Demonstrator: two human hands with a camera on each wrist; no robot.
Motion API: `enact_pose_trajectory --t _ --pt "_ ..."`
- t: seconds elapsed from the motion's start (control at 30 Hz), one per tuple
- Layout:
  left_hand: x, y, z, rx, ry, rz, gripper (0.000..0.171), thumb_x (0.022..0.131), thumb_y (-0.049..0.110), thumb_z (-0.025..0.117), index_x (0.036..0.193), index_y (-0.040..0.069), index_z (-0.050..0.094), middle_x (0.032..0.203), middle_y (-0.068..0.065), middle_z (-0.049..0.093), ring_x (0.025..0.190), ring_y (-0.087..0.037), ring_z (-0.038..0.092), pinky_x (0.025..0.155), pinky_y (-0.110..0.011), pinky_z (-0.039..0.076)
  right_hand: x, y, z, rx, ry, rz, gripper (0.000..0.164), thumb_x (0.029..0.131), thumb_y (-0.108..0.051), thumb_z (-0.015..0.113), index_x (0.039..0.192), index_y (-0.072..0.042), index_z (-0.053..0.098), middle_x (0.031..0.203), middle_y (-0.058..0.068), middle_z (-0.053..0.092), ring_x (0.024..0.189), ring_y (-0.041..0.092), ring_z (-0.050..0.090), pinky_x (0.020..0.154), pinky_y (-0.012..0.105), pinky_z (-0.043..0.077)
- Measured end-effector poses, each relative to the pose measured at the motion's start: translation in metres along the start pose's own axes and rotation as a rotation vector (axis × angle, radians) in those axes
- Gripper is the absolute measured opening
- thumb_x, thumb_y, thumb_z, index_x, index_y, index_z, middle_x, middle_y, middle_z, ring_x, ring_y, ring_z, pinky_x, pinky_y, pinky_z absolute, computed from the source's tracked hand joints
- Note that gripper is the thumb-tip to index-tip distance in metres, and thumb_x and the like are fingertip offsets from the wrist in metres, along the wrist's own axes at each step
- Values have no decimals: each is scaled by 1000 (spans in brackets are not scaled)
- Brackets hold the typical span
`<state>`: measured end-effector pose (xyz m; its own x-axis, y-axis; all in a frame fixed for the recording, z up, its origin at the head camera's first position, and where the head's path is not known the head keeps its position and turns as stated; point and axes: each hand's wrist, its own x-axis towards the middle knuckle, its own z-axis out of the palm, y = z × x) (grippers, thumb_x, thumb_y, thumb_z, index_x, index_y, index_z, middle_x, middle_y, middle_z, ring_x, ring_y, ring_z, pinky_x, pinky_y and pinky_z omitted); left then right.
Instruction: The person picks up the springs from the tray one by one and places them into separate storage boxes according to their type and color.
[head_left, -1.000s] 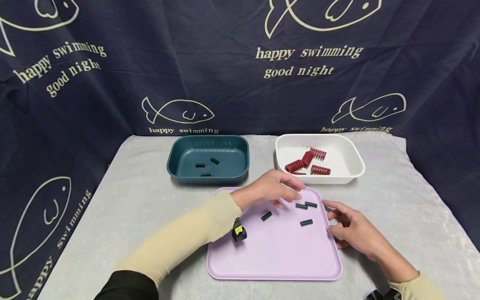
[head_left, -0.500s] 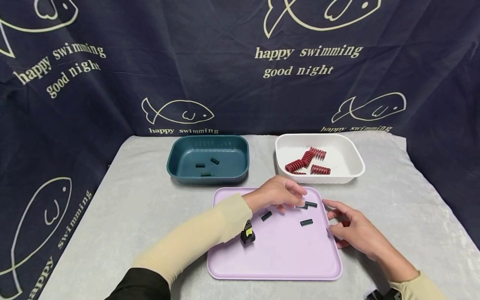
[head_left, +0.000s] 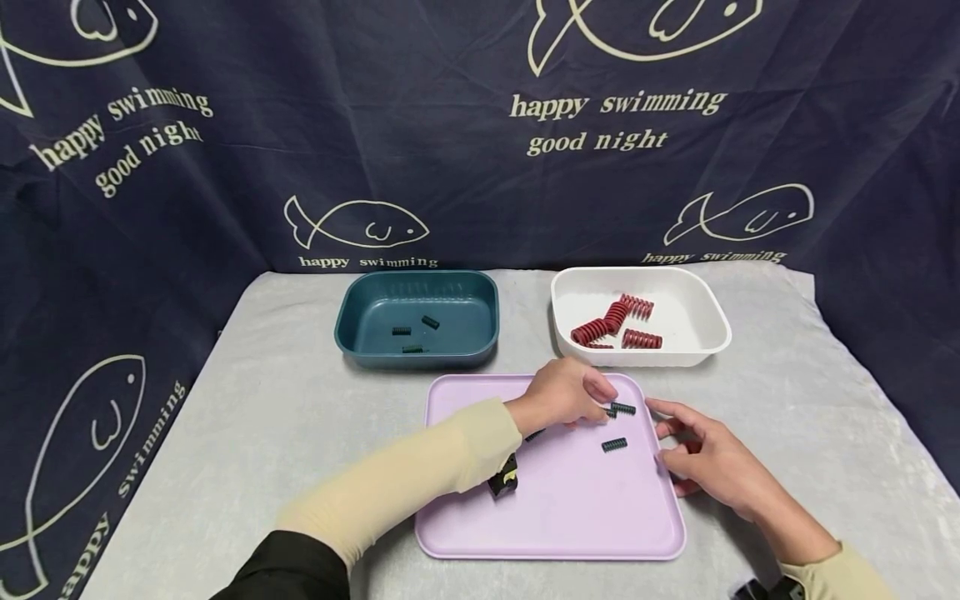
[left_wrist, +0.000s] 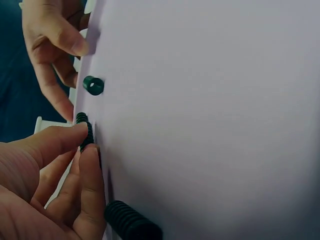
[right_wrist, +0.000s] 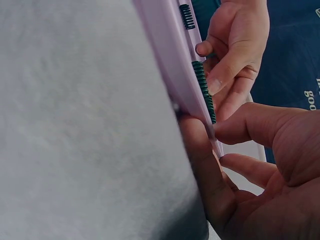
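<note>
My left hand (head_left: 562, 392) reaches over the far right of the lilac tray (head_left: 555, 517). Its thumb and index finger pinch a small dark green coil spring (left_wrist: 86, 139), close above the tray. Touching or right beside that one lies a second green spring (head_left: 623, 408). Nearer the front, a third green spring (head_left: 614, 445) rests on the tray, and another spring (head_left: 534, 435) is partly covered by my left wrist. At the tray's right edge, my right hand (head_left: 712, 458) grips the rim, thumb at the top and fingers (right_wrist: 197, 140) underneath.
Behind the tray stand a teal bin (head_left: 416, 361) with several small dark springs and, to its right, a white bin (head_left: 693, 358) with several larger red springs (head_left: 642, 339). A navy printed curtain (head_left: 480, 150) hangs behind the grey cloth-covered table (head_left: 300, 417).
My left hand has moved right and slightly down to the paired springs, and its fingers have closed on one. The right hand has stayed at the tray's edge.
</note>
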<state>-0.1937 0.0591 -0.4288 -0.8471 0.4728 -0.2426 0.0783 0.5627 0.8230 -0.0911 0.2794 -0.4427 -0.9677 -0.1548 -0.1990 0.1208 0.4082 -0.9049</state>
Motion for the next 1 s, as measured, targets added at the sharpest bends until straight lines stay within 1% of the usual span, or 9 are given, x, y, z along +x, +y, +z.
enact_pose_trajectory --t 0.07,0.23,0.33,0.57,0.7,0.87,1.0 --pt "0 -1 2 6 13 5 27 72 3 92 91 20 84 75 15 74 53 -4 61 46 -20 51 0 0 0 0 0 0 71 85 10 66 152 0 44 115 23 56 70 20 61 50 40 59" --pt "-1 -2 1 -21 18 -6 24 73 3 91 88 20 83 67 18 70 52 -3 59 45 -19 49 0 -1 0 -2 1 1 71 85 11 66 152 0 44 114 22 57 71 20 61 50 40 59" --pt "-3 -3 -2 -48 10 -3 24 74 3 89 90 19 84 67 18 69 52 -6 60 45 -21 50 0 -1 0 0 -1 0 72 84 11 66 152 0 44 114 23 57 71 20 61 50 40 59" --pt "-12 -1 -12 -169 -33 -17 22 78 -1 84 98 11 83 72 10 72 56 -19 69 51 -29 59 -1 0 0 9 1 -15 71 85 11 65 152 0 44 115 23 56 69 20 60 49 40 59" --pt "-16 0 -20 -236 -61 -13 24 80 -3 81 102 8 82 76 6 72 61 -22 70 54 -30 60 0 0 0 6 2 -15 71 85 11 65 152 0 45 115 22 56 70 20 61 50 40 59" --pt "-21 0 -34 -309 -110 -1 29 82 -5 79 109 6 80 81 4 74 69 -24 71 57 -31 62 0 0 0 7 5 -5 72 84 11 65 152 0 44 116 22 56 71 19 61 50 40 60" --pt "-24 -1 -49 -312 -123 25 30 85 -5 76 112 6 80 85 2 73 73 -24 69 60 -32 62 0 0 0 5 8 5 72 84 11 65 152 0 44 116 22 56 72 19 61 50 40 60"
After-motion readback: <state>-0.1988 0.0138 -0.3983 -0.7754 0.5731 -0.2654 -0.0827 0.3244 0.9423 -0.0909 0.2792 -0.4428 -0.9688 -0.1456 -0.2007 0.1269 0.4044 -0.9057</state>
